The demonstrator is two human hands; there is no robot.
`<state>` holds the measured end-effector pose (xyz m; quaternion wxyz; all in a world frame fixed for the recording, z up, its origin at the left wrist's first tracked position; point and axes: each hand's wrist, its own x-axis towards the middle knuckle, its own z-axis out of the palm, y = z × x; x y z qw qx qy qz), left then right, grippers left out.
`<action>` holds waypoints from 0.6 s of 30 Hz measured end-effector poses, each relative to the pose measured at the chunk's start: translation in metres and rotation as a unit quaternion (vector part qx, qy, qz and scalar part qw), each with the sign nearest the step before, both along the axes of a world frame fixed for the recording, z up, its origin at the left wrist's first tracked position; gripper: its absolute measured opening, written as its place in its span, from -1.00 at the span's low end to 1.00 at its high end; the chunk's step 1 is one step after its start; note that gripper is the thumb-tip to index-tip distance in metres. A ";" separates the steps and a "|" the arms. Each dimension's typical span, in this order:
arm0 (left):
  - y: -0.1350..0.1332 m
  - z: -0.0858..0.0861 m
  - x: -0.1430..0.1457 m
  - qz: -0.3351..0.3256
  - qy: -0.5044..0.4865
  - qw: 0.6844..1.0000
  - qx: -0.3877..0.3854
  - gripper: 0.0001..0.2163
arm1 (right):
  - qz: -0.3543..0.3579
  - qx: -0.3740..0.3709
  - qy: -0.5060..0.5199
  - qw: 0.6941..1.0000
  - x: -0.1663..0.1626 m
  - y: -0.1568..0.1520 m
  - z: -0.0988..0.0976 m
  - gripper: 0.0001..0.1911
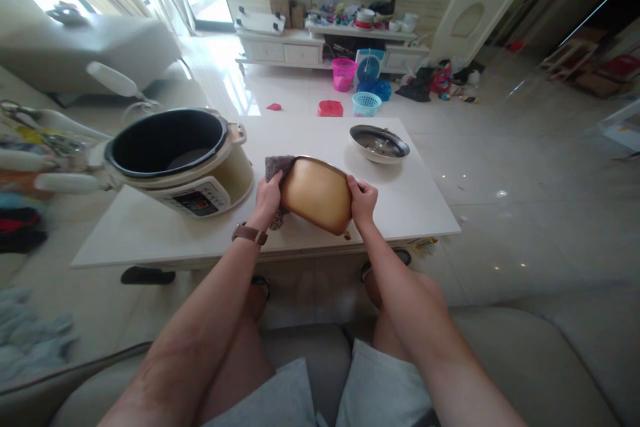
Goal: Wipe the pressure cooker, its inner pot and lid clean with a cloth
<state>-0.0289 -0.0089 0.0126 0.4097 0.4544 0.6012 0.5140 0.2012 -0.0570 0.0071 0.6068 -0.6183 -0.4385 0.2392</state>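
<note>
A golden-tan inner pot is held tipped over the table, its outer side facing me and its inside hidden. My left hand is closed on a grey-brown cloth at the pot's left rim. On the right side, my right hand grips the pot's edge. To the left stands the electric pressure cooker, lidless, its dark interior showing and its control panel turned toward me. Its round lid lies upside down at the back right of the table.
All of this is on or above a white table. Beyond it on the floor are a pink basket, a blue basket and a red stool. A white drying rack reaches in beside the cooker at left.
</note>
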 end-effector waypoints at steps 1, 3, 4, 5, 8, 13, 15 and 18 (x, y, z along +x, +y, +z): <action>-0.007 0.006 0.002 -0.008 0.029 0.999 0.039 -0.57 | 0.002 -0.004 -0.008 1.000 0.000 0.000 0.001 -0.31; -0.022 0.019 0.006 -0.037 0.119 0.985 0.121 -0.58 | 0.007 -0.007 -0.036 0.999 -0.001 0.001 0.005 -0.33; -0.030 0.025 0.008 -0.059 0.162 0.971 0.164 -0.58 | 0.008 -0.003 -0.052 0.999 -0.003 0.002 0.008 -0.35; -0.037 0.030 0.009 -0.085 0.204 0.954 0.201 -0.56 | 0.006 0.004 -0.067 0.998 -0.005 0.002 0.012 -0.37; -0.051 0.039 0.012 -0.153 0.289 0.906 0.268 -0.50 | -0.008 0.014 -0.085 0.996 -0.010 0.003 0.020 -0.39; -0.039 0.027 0.011 -0.119 0.226 0.936 0.240 -0.53 | -0.022 -0.020 -0.074 0.997 -0.006 0.008 0.017 -0.29; -0.024 0.015 0.008 -0.068 0.138 0.974 0.168 -0.55 | -0.023 -0.018 -0.058 0.998 -0.002 0.009 0.012 -0.27; -0.004 -0.005 0.006 -0.012 -0.022 0.999 0.040 -0.53 | -0.028 -0.008 -0.026 0.999 0.002 0.008 0.004 -0.25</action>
